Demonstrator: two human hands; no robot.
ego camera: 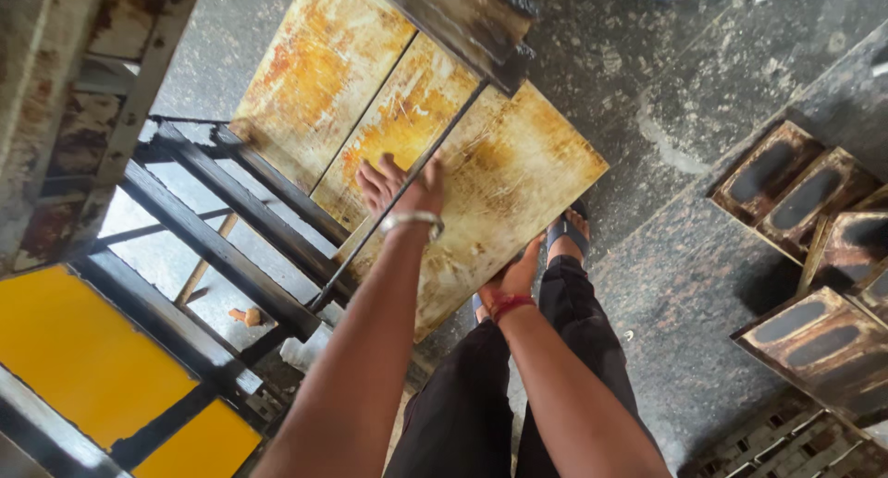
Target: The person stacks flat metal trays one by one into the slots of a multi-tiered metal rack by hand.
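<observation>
Far left: rusted machine frame (55, 99), upright, paint flaking. Below it, yellow panels (79, 358) set between black metal bars (222, 247) of a rack; the bars run diagonally toward the lower middle.

Centre: three worn boards (388, 117) with yellow-orange staining and scratches lie side by side, flat, their near ends resting on the black bars. A thin dark rod (407, 187) crosses in front of the boards, slanting from upper right to lower left.

Left hand (402, 191), metal bangle at the wrist: palm down on the top face of the nearest board (509, 182), fingers spread wide and flat, close by the seam with the middle board. Not wrapped around anything.

Right hand (513, 279), red thread at the wrist: at the near lower edge of the same board, fingers curled under the edge and hidden, so how tightly it holds cannot be told.

The nearest board overhangs the rack toward the person's black trousers; a sandalled foot (569, 233) shows just past its lower edge, on the dark concrete floor (684, 284).

Right: rusty metal block moulds (800, 191) with paired oblong hollows, grouped on the floor, well apart from the boards.
</observation>
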